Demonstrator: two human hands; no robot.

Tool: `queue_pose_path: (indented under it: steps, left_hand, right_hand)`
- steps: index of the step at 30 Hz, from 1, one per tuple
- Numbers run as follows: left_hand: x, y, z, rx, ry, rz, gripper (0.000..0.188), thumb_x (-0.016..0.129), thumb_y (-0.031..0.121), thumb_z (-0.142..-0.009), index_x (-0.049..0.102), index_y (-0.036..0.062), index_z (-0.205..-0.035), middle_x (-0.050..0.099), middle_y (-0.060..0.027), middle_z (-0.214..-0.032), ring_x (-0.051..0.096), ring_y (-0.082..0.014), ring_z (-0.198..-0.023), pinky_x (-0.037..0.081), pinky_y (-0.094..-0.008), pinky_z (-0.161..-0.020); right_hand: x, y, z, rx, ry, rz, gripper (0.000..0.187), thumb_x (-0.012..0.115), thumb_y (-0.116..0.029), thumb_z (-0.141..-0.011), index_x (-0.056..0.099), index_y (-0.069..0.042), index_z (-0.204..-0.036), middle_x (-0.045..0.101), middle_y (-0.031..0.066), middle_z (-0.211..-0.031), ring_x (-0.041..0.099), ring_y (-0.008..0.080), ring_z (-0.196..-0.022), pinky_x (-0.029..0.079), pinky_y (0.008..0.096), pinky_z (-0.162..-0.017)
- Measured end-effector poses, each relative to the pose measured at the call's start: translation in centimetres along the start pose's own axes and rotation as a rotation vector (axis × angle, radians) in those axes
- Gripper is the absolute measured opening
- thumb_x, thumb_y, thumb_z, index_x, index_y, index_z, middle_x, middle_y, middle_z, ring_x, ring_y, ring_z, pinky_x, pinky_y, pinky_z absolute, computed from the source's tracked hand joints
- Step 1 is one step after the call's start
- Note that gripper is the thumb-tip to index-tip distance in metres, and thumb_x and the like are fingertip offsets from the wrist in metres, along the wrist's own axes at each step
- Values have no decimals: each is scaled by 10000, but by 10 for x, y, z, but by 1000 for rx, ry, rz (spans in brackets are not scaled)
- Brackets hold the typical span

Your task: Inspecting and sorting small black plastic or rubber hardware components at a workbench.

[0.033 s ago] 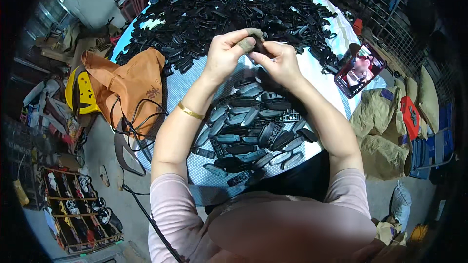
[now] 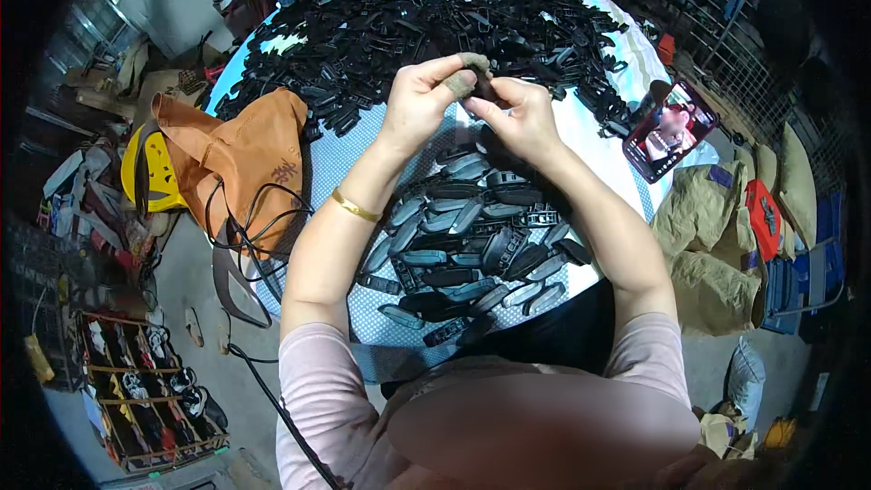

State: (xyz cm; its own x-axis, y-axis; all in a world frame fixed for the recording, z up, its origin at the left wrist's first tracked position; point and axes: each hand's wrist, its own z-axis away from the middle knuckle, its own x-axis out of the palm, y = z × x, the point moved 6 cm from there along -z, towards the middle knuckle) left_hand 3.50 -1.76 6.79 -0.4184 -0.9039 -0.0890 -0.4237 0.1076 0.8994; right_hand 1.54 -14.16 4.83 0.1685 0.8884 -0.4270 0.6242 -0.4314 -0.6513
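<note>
Above the table my left hand [image 2: 419,102] and my right hand [image 2: 524,116] meet, both pinched on a small black plastic piece [image 2: 482,88] whose exact kind is mostly hidden by the fingers. Greenish-grey coverings wrap the thumb and forefinger tips of my left hand. Below my hands, between my forearms, lies a spread of black and grey elongated plastic pieces [image 2: 445,254], some buckle-like. A much larger heap of similar black pieces [image 2: 435,9] fills the far part of the table.
The round table [image 2: 340,150] has a patterned pale cover. At its right edge stands a lit phone [image 2: 671,132]. On the left are an orange cloth bag [image 2: 240,150], a black cable [image 2: 213,218] and a yellow object [image 2: 150,172]. Tan sacks [image 2: 712,286] stand right; a shoe rack [image 2: 150,386] stands lower left.
</note>
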Motion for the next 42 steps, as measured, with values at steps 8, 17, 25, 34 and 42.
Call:
queue_pose_path:
  steps: [8, 17, 25, 34, 42]
  left_hand:
    - [10, 28, 2, -99, -325, -207, 329, 565, 50, -793, 556, -17, -1115, 637, -55, -913, 582, -109, -854, 464, -233, -763]
    - [-23, -31, -10, -73, -77, -824, 239, 589, 174, -772, 631, 39, -964, 622, -129, -840, 574, -227, -763, 455, -318, -709]
    - [-37, -71, -5, 118, 67, -1221, 339, 531, -19, -677, 609, 46, -1000, 592, -163, -905, 535, -306, -860, 413, -366, -806]
    - [-41, -67, -2, -51, 177, -1063, 395, 547, 31, -649, 588, 23, -1042, 568, -220, -929, 547, -344, -888, 444, -387, -799]
    - [-39, -84, -1, -567, 192, 198, 268, 569, 55, -828, 531, 2, -1088, 568, -45, -828, 599, -153, -731, 544, -259, -678]
  right_hand:
    - [5, 30, -10, -119, -205, 365, 306, 644, -196, -710, 605, -101, -997, 589, 135, -801, 594, 305, -739, 472, 379, -639]
    - [32, 37, -9, -374, -163, 850, 267, 505, -92, -736, 628, -152, -966, 492, 120, -1012, 527, 268, -915, 508, 343, -673]
    - [31, 45, -15, -196, -289, 928, 242, 542, -82, -675, 628, -77, -900, 556, 53, -1008, 513, 239, -937, 484, 325, -724]
    - [38, 41, -17, -157, -249, 738, 150, 651, -216, -682, 669, -90, -762, 575, 22, -871, 491, 217, -905, 405, 355, -734]
    - [30, 41, -16, -226, -186, 791, 107, 610, -158, -659, 637, -61, -694, 592, 32, -807, 523, 228, -828, 416, 366, -672]
